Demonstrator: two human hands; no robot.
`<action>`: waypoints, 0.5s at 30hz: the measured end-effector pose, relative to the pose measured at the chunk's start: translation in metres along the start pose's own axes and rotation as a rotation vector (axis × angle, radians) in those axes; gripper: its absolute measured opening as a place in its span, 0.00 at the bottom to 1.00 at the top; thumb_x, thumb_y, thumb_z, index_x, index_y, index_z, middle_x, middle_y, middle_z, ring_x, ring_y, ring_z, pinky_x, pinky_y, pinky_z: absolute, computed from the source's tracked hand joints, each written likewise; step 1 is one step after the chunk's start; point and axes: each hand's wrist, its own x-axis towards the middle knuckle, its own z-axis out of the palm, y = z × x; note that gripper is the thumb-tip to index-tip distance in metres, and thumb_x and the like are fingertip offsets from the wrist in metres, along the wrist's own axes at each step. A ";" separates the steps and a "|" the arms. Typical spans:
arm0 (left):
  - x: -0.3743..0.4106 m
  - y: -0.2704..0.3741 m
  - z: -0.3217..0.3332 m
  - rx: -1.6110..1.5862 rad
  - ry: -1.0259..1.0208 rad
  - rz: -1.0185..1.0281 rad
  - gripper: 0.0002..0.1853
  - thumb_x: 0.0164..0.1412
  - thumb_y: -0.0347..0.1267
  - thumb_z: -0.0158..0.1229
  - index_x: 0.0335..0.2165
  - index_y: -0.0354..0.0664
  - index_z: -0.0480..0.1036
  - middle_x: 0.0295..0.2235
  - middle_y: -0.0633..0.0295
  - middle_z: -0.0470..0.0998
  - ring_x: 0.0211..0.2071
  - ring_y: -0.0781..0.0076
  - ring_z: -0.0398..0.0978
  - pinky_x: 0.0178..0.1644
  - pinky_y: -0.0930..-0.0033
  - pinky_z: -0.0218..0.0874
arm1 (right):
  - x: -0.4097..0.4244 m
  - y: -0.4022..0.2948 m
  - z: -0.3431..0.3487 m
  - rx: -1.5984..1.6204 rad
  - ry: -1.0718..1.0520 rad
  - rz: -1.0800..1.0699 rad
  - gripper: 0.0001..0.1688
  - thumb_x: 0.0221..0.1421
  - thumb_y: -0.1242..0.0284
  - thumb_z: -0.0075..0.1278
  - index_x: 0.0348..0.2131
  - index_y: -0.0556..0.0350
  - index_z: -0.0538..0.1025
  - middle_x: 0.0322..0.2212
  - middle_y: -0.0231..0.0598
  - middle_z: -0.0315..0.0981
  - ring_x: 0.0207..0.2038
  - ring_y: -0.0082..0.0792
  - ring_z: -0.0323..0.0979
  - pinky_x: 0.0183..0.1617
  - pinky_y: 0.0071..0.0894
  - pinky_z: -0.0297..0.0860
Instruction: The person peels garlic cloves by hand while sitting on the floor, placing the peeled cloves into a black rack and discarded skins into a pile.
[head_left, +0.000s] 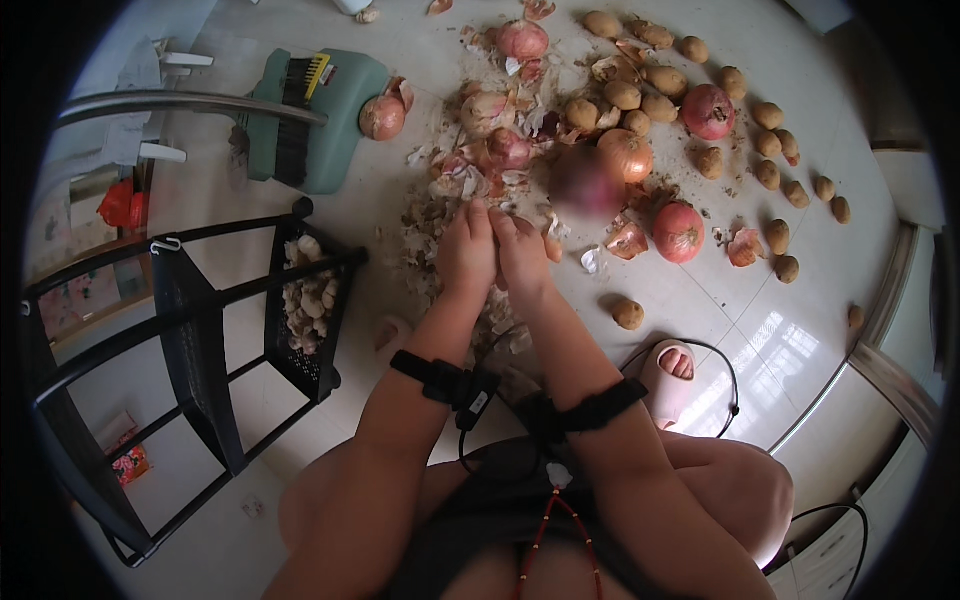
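Note:
Over the floor, my left hand (466, 251) and my right hand (523, 253) are side by side, thumbs nearly touching and fingers curled under. Whatever lies between the palms is hidden. A pile of dry garlic skins (424, 232) spreads under and left of the hands. Just beyond the fingertips are a red onion (510, 148) and a paler, partly peeled bulb (486, 112) among loose papery peels. To the right of my right hand is a blurred purplish round thing (589, 184), touching a yellow-brown onion (626, 156). Another red onion (679, 232) sits farther right.
Several potatoes (769, 175) lie scattered across the tiled floor at the right. A green dustpan with a brush (349, 112) stands at upper left. The black rack (217, 300) at left holds garlic bulbs (307, 296). A black cable (731, 375) loops around my pink slipper (667, 390).

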 end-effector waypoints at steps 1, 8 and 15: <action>-0.002 0.004 -0.001 0.033 -0.009 -0.008 0.25 0.55 0.49 0.31 0.35 0.43 0.68 0.31 0.51 0.72 0.34 0.49 0.68 0.37 0.56 0.57 | 0.003 0.005 -0.001 -0.055 0.021 -0.041 0.20 0.50 0.62 0.38 0.30 0.63 0.71 0.24 0.45 0.68 0.28 0.42 0.66 0.32 0.35 0.62; 0.015 -0.037 0.011 -0.521 0.001 -0.093 0.16 0.56 0.40 0.45 0.29 0.36 0.69 0.23 0.62 0.71 0.23 0.74 0.65 0.30 0.73 0.58 | -0.007 -0.007 0.005 0.215 -0.013 0.165 0.20 0.53 0.59 0.33 0.26 0.57 0.67 0.10 0.30 0.57 0.09 0.21 0.53 0.09 0.19 0.48; 0.007 0.007 -0.024 -0.718 -0.493 -0.091 0.13 0.54 0.37 0.49 0.35 0.40 0.69 0.19 0.68 0.68 0.12 0.85 0.58 0.14 0.84 0.47 | 0.007 -0.027 -0.031 0.618 -0.492 0.593 0.22 0.54 0.53 0.27 0.20 0.47 0.61 0.08 0.25 0.51 0.07 0.18 0.43 0.09 0.18 0.41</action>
